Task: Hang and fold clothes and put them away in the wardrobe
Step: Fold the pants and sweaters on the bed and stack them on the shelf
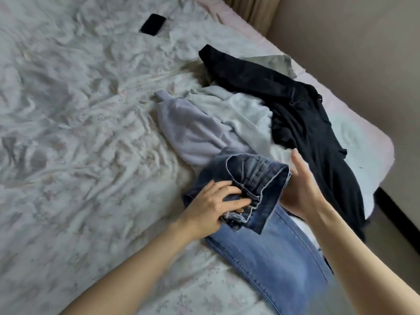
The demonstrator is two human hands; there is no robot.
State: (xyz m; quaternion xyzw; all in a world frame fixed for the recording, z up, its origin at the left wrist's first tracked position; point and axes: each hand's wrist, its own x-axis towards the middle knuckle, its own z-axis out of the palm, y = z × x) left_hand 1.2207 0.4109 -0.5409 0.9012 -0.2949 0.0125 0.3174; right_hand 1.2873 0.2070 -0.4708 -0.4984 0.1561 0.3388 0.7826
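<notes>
A pile of clothes lies on the bed's right side. Dark blue jeans (254, 178) sit folded on top of lighter blue jeans (268, 258). My left hand (213, 208) grips the dark jeans at the waistband, near the button. My right hand (300, 189) is beside the dark jeans' right edge with straight fingers, palm turned toward the denim. Behind them lie a grey sweater (188, 128), a pale green garment (245, 114) and a black garment (306, 114).
The bed (79, 133) has a wrinkled, pale floral cover. A black phone (152, 24) lies on it at the far side. A beige wall (352, 53) and a curtain (252, 7) stand beyond the bed's right edge, with dark floor trim (397, 214) below.
</notes>
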